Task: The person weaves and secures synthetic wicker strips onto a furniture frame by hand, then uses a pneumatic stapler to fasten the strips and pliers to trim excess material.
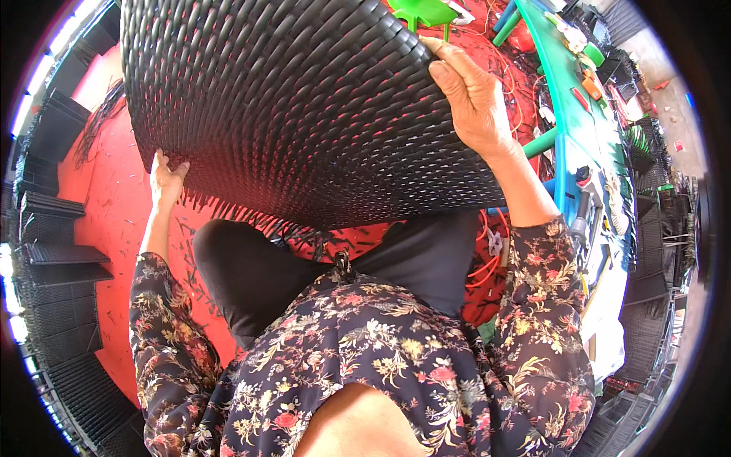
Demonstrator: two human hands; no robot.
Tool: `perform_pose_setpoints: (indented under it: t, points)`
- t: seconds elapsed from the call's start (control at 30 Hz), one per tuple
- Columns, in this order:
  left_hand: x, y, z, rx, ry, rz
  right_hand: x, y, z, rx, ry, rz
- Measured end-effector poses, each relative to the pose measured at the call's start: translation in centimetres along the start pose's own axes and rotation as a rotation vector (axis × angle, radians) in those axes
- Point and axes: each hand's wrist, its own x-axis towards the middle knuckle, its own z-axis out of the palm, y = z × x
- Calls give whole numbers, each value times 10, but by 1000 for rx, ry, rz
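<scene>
A large black woven wicker panel (304, 107) is held up over my lap, tilted, with red floor showing through the gaps in its weave. My left hand (167, 181) grips its lower left edge, thumb on the near face. At the upper right, my right hand (474, 95) clasps the panel's bound edge, thumb on top and fingers curled around it. Loose strand ends (259, 221) hang along the bottom edge near my knees. The far side of the panel is hidden, and its top runs out of view.
Black strand scraps litter the red floor (91, 213). A green-edged table (560, 99) with tools and small items stands to the right. Orange cord (487, 266) lies near my right knee. Stacked black woven pieces (57, 259) line the left side. A green plastic stool (426, 11) stands ahead.
</scene>
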Motion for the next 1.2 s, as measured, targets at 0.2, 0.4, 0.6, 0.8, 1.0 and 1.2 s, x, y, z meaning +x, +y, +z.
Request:
perform_pose_setpoints:
  t: [0.2, 0.4, 0.6, 0.8, 1.0, 1.2]
  points:
    - [-5, 30, -5, -72, -97, 4, 3, 16, -7, -161, 171, -4]
    - [-16, 15, 16, -109, -202, -36, 8, 60, -36, -21, 91, 108]
    - [-23, 101, 16, -388, -276, 88, 3, 42, -30, -259, 45, 236]
    - [1, 196, 5, -508, -145, -133, -50, 4, -11, -472, -36, 122]
    - [16, 174, -3, -496, -108, -184, -64, -18, 8, -326, -65, 8]
    - [47, 132, 11, -596, -20, -298, -93, 4, -69, -259, -214, 5]
